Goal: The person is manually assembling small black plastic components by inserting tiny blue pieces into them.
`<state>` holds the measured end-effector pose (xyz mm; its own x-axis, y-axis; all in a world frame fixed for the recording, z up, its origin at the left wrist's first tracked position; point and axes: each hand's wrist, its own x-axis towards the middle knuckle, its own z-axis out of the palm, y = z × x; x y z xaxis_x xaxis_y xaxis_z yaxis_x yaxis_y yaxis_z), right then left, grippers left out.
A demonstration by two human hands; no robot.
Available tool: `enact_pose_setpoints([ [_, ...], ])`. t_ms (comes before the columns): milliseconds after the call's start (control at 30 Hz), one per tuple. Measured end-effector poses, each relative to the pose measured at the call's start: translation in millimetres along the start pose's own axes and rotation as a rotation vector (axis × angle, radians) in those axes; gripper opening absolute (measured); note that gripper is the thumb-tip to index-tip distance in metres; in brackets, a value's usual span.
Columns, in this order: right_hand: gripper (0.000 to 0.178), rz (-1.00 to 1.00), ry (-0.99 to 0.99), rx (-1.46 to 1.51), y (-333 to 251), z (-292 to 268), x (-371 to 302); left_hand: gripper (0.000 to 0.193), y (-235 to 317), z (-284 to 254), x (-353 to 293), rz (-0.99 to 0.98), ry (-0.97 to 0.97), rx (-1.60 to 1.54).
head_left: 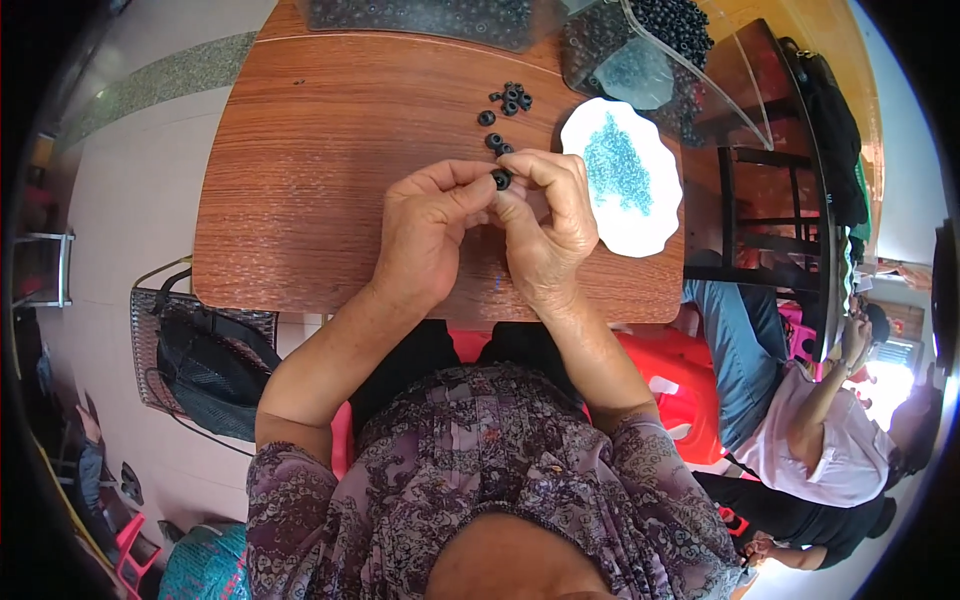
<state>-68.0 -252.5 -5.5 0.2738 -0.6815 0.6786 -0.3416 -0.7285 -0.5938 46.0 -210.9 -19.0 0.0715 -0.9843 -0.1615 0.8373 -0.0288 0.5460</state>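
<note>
Between my two hands, above the near half of the wooden table (300, 120), is a small round black part (501, 180) with a hole in it. My left hand (425, 225) pinches it from the left with thumb and finger. From the right, my right hand (550, 215) closes its thumb and forefinger at the same part; whether it also holds something tiny there I cannot make out. Just beyond my fingertips lie loose black ring-shaped parts (487, 118), with a small cluster (512, 98) farther off. Right of my right hand, a white scalloped plate (645, 235) holds a heap of tiny blue-green pieces (618, 165).
Clear bins of black parts (420, 22) stand along the far edge, another bin (600, 50) at the far right. A black bag (215, 365) rests on a chair at left. A red stool (680, 390) is at right, with other people (820, 440) sitting beyond.
</note>
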Motion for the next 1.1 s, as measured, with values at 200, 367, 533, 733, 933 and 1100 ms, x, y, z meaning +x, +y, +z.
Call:
enact_pose_setpoints([
  [200, 0.028, -0.078, 0.040, -0.033, 7.4, 1.8, 4.7, 0.019, 1.9, 0.9, 3.6, 0.012, -0.009, 0.038],
  [367, 0.023, -0.321, 0.022, -0.114, 4.8, -3.6, 15.6, 0.018, 2.1, 5.8, -0.5, 0.029, 0.016, 0.119],
  [533, 0.022, -0.283, -0.014, -0.141, -0.3, -12.7, 4.5, 0.015, -11.0, 7.1, -4.3, 0.025, 0.000, 0.149],
  [733, 0.035, -0.109, -0.056, -0.057, -15.9, -33.0, 3.2, 0.012, 7.4, 26.9, -1.9, 0.039, 0.037, 0.279],
  [933, 0.042, 0.004, -0.020, -0.086, -9.9, -82.2, -13.9, 0.013, 86.8, 82.2, 31.1, 0.501, -0.065, 0.727],
  [1100, 0.026, 0.112, -0.019, -0.092, 7.2, -100.3, -31.5, 0.036, 146.2, 118.2, 103.0, 0.689, 0.125, 1.276],
])
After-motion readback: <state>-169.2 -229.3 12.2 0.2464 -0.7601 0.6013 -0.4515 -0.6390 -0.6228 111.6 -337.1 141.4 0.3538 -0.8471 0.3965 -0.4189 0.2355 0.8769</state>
